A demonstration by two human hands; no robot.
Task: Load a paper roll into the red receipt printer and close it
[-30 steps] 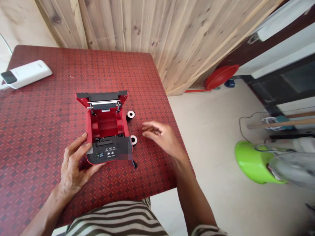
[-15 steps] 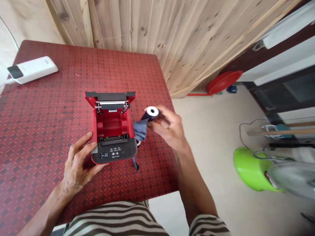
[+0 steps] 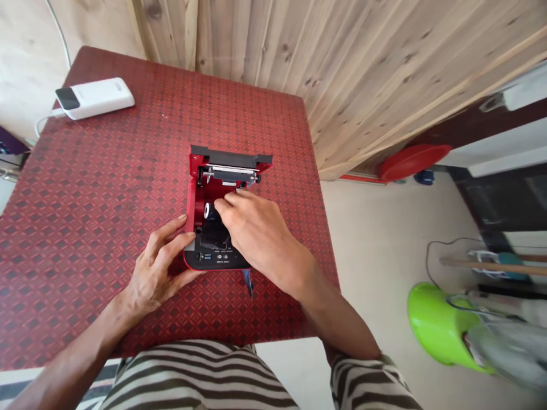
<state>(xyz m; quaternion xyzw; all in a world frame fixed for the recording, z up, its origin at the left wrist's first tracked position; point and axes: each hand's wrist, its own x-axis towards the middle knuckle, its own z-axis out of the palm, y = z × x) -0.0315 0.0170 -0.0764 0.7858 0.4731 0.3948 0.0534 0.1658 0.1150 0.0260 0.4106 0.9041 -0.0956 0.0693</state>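
A small red and black label printer (image 3: 220, 259) sits on the red patterned table with its lid (image 3: 231, 158) raised. My left hand (image 3: 160, 265) grips the printer's left front corner, fingers along the side and thumb at the front edge. Inside the printer's bay, my right hand (image 3: 256, 228) is closed around a dark roll with a white core (image 3: 208, 210); only the roll's left end shows past the fingers. Dark film spreads over the front of the bay beneath the roll. A dark strip (image 3: 247, 282) lies on the table by the printer's front right.
On the red table (image 3: 141, 171), a white power bank (image 3: 98, 98) with a cable lies at the back left. A wooden panel wall (image 3: 273, 45) rises behind. To the right, on the floor, are a green bucket (image 3: 440, 327) and a red basin (image 3: 414, 161).
My right hand has carried the roll leftward from beside the printer into its open bay. My left hand keeps its hold on the printer. The camera view has shifted.
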